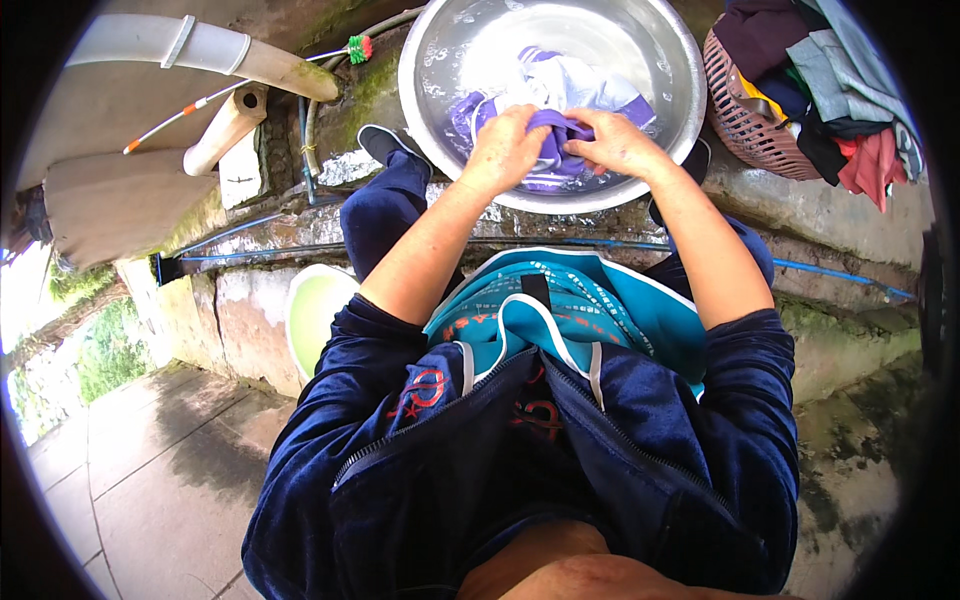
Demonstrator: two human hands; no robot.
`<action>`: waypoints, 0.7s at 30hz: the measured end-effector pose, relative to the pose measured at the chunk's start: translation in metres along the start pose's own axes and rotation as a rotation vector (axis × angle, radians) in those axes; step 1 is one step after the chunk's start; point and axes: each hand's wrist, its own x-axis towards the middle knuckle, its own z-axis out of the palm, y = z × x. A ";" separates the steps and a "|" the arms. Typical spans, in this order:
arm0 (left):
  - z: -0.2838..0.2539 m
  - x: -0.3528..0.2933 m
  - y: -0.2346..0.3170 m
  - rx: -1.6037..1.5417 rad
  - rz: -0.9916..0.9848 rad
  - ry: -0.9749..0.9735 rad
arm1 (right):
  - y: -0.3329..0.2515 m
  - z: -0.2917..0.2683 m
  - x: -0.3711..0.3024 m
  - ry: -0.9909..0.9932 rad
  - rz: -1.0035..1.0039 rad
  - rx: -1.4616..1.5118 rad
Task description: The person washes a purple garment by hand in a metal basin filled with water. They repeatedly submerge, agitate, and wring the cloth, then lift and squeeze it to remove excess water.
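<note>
Both my hands are over the near side of a wide silver metal basin (690,110) with water in it. Between them I grip a wet purple and white garment (590,82). My left hand (507,148) has its fingers closed on a purple bunch of the cloth. My right hand (618,143) pinches the same purple part from the other side, thumb and fingers together. The rest of the garment spreads through the water beyond my hands, its white part toward the middle and purple edges to both sides.
To the right, a pink-brown plastic basket (755,135) overflows with clothes (845,85). At left are white pipes (215,50) and a striped stick brush (195,105). A light green tub (310,315) stands by my left side. Blue hose (800,267) runs along the ledge.
</note>
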 end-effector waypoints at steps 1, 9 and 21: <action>0.006 -0.002 0.003 0.058 0.072 -0.013 | 0.002 0.001 0.001 -0.051 0.061 0.043; 0.035 -0.017 -0.020 0.058 0.305 -0.043 | 0.057 -0.033 0.019 0.218 0.089 -0.006; -0.057 -0.053 -0.040 0.175 0.427 0.058 | 0.038 -0.138 0.016 1.045 -0.601 1.138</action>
